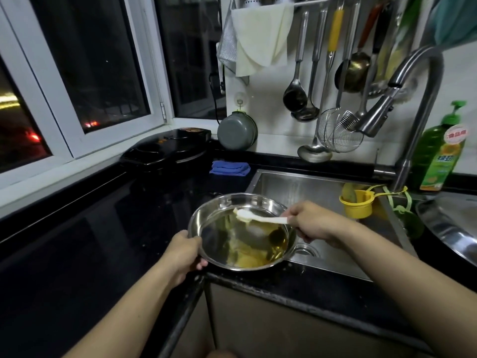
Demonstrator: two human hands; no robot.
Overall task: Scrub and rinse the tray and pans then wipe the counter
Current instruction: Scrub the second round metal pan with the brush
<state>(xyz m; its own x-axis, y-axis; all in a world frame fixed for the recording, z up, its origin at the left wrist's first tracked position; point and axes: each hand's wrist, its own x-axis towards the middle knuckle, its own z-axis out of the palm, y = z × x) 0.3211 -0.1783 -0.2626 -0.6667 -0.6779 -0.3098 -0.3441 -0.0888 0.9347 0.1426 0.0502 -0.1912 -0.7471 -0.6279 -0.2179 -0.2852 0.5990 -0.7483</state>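
A round steel pan (224, 208) with yellowish oily residue sits tilted over the front left corner of the sink (304, 187). My left hand (184, 251) grips the pan's left rim. My right hand (309, 220) holds the handle of a white spatula (254, 217), whose head lies inside the pan near its far side with a pale lump on it. The black counter (90, 241) spreads to the left.
A folded blue cloth (229, 167) lies on the counter behind the pan. A faucet (382, 109) arches over the sink, with a green soap bottle (441, 156) beside it and a yellow cup (357, 202) on the sink's edge. Utensils hang on the wall.
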